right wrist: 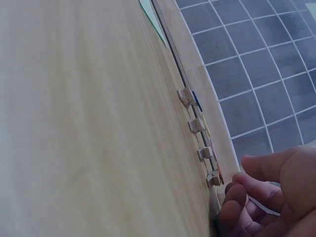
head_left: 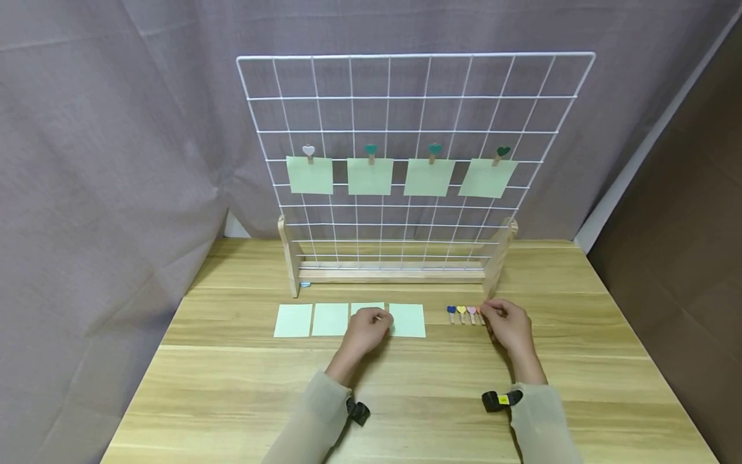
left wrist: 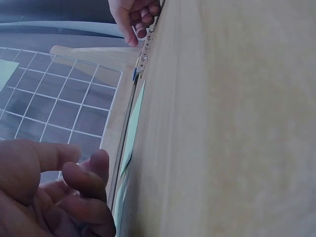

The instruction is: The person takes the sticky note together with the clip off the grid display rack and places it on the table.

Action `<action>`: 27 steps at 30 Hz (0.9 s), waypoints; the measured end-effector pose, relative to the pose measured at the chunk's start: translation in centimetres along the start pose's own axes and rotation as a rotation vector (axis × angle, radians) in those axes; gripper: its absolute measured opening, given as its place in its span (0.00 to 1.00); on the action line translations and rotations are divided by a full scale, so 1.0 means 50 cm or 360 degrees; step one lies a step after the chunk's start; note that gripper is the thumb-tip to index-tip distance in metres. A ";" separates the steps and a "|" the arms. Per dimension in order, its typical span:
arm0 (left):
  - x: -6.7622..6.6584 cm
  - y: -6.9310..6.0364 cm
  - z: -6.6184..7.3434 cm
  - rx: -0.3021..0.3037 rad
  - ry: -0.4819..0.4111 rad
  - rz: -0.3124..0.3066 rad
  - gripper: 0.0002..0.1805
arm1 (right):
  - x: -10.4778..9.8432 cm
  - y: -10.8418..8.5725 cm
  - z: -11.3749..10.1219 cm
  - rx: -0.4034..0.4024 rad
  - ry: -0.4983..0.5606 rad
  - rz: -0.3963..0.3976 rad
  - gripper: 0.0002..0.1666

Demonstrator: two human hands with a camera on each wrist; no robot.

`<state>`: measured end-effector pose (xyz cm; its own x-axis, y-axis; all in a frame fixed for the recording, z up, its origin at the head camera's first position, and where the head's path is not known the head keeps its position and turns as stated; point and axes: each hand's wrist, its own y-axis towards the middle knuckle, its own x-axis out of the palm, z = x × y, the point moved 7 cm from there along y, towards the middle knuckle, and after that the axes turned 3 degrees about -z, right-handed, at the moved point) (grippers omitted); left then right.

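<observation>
The left hand [head_left: 365,330] is over the row of pale green paper squares [head_left: 292,321], its fingers loosely bent and holding nothing; it partly covers the third square. In the left wrist view the left hand [left wrist: 64,192] has a gap between thumb and forefinger. At the right end of a row of small wooden clips with hearts is the right hand [head_left: 510,325], beside the orange-hearted clip [right wrist: 213,178]. Blue [head_left: 451,310], yellow [head_left: 461,310] and pink [head_left: 471,311] hearts lie to its left. The right hand's fingers [right wrist: 236,195] are bent close to the orange clip, with no clip visibly gripped.
Behind the papers a white wire grid [head_left: 406,132] stands in a wooden base [head_left: 394,276]. Several green squares [head_left: 370,177] hang on it in a row, each under a heart clip [head_left: 371,149]. A small blue item [head_left: 305,284] lies by the base's left foot. Grey cloth [head_left: 145,129] surrounds the back.
</observation>
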<state>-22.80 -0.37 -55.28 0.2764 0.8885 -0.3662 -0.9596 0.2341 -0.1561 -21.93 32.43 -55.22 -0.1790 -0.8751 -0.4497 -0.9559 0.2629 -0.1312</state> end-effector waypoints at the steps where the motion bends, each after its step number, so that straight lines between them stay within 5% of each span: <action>1: -0.002 -0.001 0.000 0.0013 -0.0010 0.0009 0.13 | 0.000 -0.003 -0.003 -0.0010 0.0003 0.0015 0.20; 9: -0.028 -0.013 0.011 0.0180 -0.0087 0.0151 0.13 | 0.020 -0.023 -0.039 -0.0120 0.0070 0.0030 0.18; 13: -0.043 -0.018 0.008 0.0189 -0.0134 0.0258 0.11 | 0.037 -0.034 -0.064 -0.0160 0.0105 -0.0030 0.19; 27: -0.102 -0.030 0.013 0.0222 -0.0273 0.0373 0.13 | 0.119 -0.059 -0.167 -0.0357 0.0303 -0.0130 0.15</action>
<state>-22.79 -4.97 -52.59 0.0451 0.9754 -0.2157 -0.9974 0.0562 0.0458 -22.11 23.07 -50.15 -0.1194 -0.9557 -0.2689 -0.9927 0.1106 0.0478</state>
